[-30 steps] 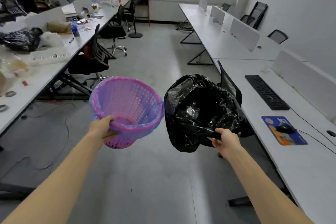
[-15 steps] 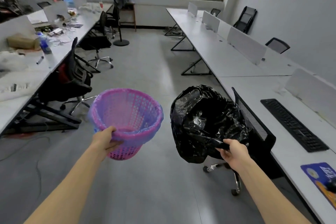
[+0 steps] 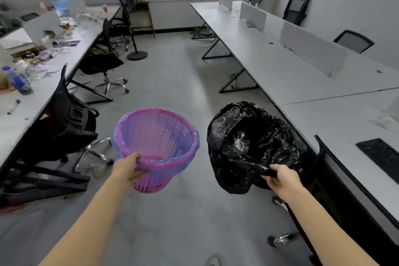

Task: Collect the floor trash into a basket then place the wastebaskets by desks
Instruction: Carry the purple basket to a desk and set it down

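left hand (image 3: 129,168) gripped the rim of the pink basket (image 3: 164,136). right hand (image 3: 280,179) fingers curled round the edge of the black-bagged basket (image 3: 248,142). both were held over the aisle between the desks (image 3: 269,65). collecting seemed done; neither was placed yet.

Wide head camera looks forward-down over left hand (image 3: 129,169) and right hand (image 3: 283,182)

Grey floor, two desk rows.
Floor (image 3: 172,93) carries wheeled chairs (image 3: 101,65) and a fan stand (image 3: 137,55). Left desk (image 3: 17,121): water bottle (image 3: 18,81), marker (image 3: 14,106), loose clutter (image 3: 43,56) (contents indistinct). Right desk (image 3: 280,75): keyboard (image 3: 382,157), white partitions (image 3: 311,49).
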Demonstrator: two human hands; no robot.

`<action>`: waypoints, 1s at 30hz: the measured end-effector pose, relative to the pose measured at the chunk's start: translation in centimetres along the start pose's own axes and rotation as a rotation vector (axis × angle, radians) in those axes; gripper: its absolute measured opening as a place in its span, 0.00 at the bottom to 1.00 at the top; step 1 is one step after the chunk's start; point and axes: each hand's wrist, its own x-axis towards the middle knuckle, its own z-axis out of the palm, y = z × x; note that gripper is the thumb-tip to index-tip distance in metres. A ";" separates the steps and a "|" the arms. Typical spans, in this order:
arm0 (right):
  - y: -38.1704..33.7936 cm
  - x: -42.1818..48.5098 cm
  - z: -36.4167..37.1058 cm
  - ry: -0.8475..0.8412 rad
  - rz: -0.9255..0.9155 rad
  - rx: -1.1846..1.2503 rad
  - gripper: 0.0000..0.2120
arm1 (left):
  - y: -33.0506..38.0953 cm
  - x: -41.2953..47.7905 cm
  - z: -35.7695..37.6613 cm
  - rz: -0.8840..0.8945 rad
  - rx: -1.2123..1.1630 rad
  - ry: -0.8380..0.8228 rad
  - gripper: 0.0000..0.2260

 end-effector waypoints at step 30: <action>-31.9 43.3 45.4 0.068 0.012 0.005 0.06 | 39.6 54.4 32.0 -0.010 0.167 -0.106 0.07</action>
